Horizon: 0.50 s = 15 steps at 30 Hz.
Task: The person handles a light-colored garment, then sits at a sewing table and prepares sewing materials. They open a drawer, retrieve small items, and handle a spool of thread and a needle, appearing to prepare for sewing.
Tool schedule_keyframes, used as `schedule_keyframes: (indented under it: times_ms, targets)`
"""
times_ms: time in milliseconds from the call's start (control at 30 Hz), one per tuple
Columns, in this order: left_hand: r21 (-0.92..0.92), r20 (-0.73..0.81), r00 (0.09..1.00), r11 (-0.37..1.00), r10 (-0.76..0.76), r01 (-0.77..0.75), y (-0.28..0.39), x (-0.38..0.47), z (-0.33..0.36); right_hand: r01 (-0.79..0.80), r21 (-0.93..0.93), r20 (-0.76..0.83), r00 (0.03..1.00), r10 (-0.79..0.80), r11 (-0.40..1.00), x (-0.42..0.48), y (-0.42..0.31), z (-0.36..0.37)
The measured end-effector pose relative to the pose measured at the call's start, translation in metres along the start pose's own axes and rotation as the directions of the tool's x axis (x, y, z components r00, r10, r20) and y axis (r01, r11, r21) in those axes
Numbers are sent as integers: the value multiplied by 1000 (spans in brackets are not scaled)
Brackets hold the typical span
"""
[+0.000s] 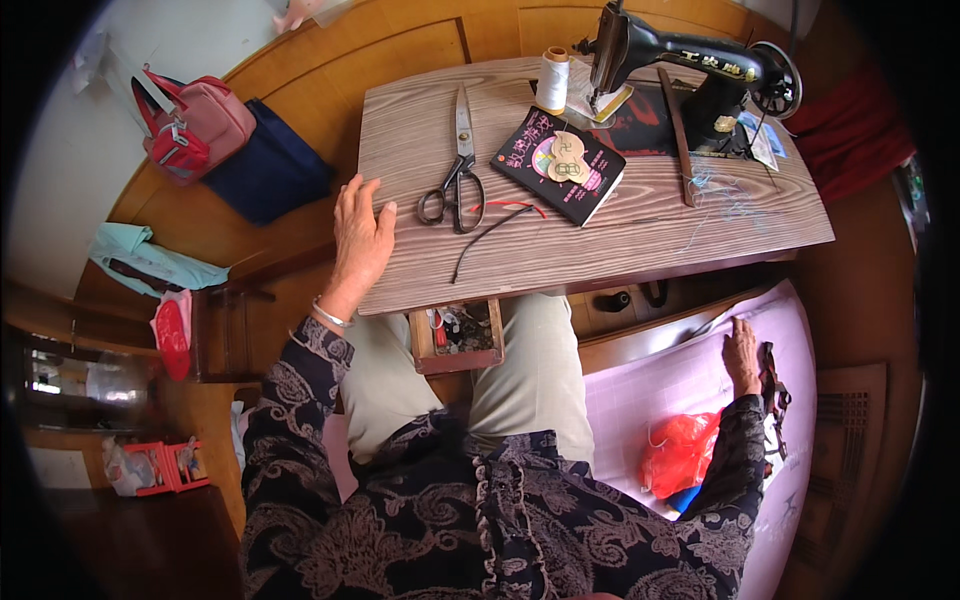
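My left hand [364, 236] rests on the left edge of a wood-grain sewing table [409, 262], fingers spread and holding nothing. Near it lie large black-handled tailor's shears [463, 150], blades pointing to the far side. A red cord [495, 203] and a black cord [480, 238] lie by the handles. Down on a lilac bed cover [630, 405], my right hand [742, 354] reaches near the cover's far edge with nothing visible in it. A black book [521, 161] carries a tan gourd-shaped piece [568, 159]. Behind the book stands a white thread cone [553, 82].
A black sewing machine [675, 60] occupies the table's right, with a wooden strip [676, 135] and loose blue threads [716, 191] before it. An open drawer [459, 367] of small items juts between my knees. A red plastic bag [679, 450] lies beside my right forearm.
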<state>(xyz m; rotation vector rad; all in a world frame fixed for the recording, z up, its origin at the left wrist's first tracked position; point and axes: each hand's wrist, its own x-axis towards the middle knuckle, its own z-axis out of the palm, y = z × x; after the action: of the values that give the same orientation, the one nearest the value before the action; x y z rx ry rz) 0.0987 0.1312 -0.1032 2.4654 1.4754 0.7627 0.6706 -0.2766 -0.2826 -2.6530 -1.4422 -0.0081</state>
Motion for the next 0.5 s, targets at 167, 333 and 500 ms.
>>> schedule_keyframes:
  times_ms: [167, 333, 500]
  targets:
    - [-152, -104, 966, 956, 237, -250, 21, -6, -11, 367, 51, -297, 894, -337, 929, -34, -170, -101]
    - [-144, 14, 739, 733, 673, -665, 58, -8, -29, 707, 73, -503, 635, -586, 703, -65, -329, -146]
    - [-229, 89, 727, 724, 681, -650, 47, -12, -17, 638, 213, -696, 630, -343, 740, -40, -414, -168]
